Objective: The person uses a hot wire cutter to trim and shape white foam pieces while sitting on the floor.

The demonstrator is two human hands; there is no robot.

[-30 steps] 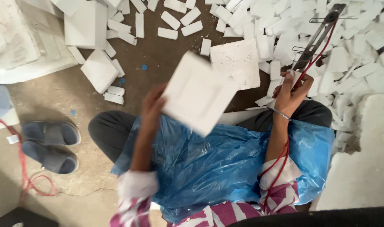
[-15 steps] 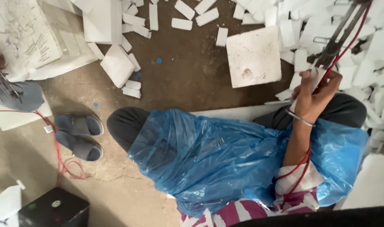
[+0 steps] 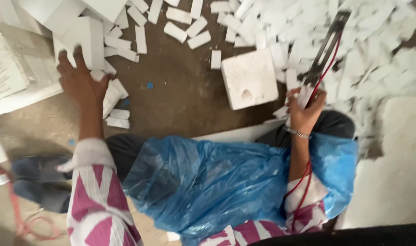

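Observation:
My left hand [image 3: 78, 79] reaches out to the left, fingers spread over a thick white foam block [image 3: 83, 38] among smaller foam pieces. My right hand [image 3: 305, 109] grips the handle of a long metal cutting tool [image 3: 324, 52] with a red wire [image 3: 303, 177] running back along my forearm. A square white foam slab [image 3: 250, 78] lies on the brown floor just left of the tool. A blue plastic sheet [image 3: 217, 182] covers my lap.
Several cut foam strips [image 3: 185, 27] and a heap of white foam scraps [image 3: 376, 54] litter the floor ahead and to the right. A large foam sheet [image 3: 394, 182] lies at right. Grey sandals [image 3: 35, 191] and a red cord [image 3: 21, 218] sit at lower left.
The foam slab my left hand held a second ago now lies on the floor. My left hand has swung out left onto the foam block. The right hand keeps the tool.

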